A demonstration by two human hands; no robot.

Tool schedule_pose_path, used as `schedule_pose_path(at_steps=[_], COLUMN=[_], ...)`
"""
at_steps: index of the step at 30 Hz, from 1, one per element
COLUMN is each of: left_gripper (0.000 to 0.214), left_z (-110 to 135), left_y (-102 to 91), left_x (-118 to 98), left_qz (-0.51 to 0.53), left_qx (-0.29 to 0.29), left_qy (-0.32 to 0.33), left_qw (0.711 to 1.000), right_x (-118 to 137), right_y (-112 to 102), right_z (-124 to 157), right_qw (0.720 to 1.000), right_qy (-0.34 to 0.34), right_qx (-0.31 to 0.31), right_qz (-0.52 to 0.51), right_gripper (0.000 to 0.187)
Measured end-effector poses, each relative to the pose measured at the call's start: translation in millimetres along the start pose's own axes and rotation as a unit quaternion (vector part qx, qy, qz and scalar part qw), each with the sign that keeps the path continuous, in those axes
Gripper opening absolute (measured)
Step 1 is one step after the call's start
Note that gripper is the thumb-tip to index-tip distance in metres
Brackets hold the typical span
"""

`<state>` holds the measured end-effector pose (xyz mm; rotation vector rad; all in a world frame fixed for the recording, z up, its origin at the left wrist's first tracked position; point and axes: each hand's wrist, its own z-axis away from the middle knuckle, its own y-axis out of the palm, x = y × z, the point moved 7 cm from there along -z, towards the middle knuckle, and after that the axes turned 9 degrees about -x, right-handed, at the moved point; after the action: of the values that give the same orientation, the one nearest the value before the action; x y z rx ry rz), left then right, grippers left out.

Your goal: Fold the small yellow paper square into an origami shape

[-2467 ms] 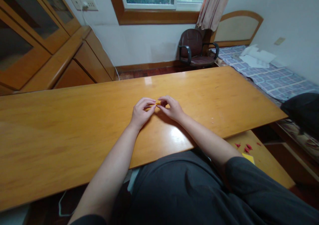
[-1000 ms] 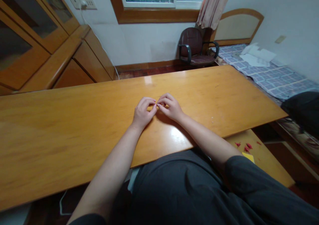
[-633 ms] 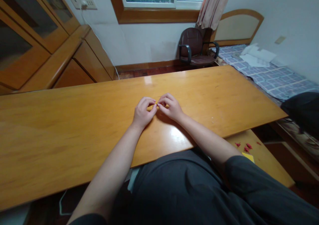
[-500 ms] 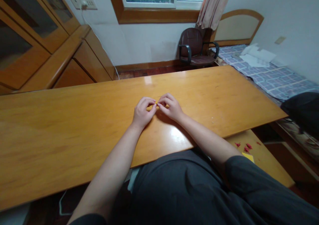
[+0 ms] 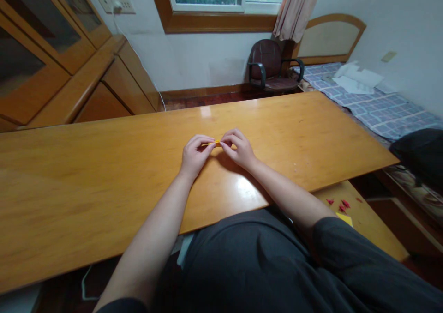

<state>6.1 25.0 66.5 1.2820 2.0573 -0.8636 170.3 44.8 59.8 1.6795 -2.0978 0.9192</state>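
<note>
Between my fingertips is a small piece of folded yellow paper [image 5: 217, 143], held just over the wooden table [image 5: 104, 179]. My left hand [image 5: 195, 152] pinches its left side between thumb and fingers. On the other side, my right hand [image 5: 238, 148] pinches the right end with thumb and forefinger. Fingers cover most of the paper, so its full shape cannot be made out.
To the right, a lower wooden surface [image 5: 374, 230] bears several small red folded paper pieces [image 5: 342, 206] and a yellow paper sheet [image 5: 344, 219]. Beyond the table stand a brown armchair [image 5: 266, 63] and a bed [image 5: 391, 110]. A wooden cabinet [image 5: 128, 82] is at the left.
My left hand has shifted slightly left, and more of the yellow paper shows between the two hands. My right hand has hardly moved.
</note>
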Motion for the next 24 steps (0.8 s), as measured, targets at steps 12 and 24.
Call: schedule_pose_path(at_steps=[12, 24], left_gripper=[0.020, 0.019], left_z=[2, 2], left_y=[-2.6, -3.7], left_x=[13, 11], left_qz=[0.041, 0.067], left_qx=[-0.012, -0.027], left_qy=[-0.042, -0.040], left_qw=[0.998, 0.997], right_x=[-7, -9], right_y=[-2, 0], right_z=[0, 0], right_qw=[0.999, 0.999], right_qy=[0.027, 0.036], right_qx=[-0.015, -0.008], right_qz=[-0.016, -0.019], right_gripper=[0.014, 0.017])
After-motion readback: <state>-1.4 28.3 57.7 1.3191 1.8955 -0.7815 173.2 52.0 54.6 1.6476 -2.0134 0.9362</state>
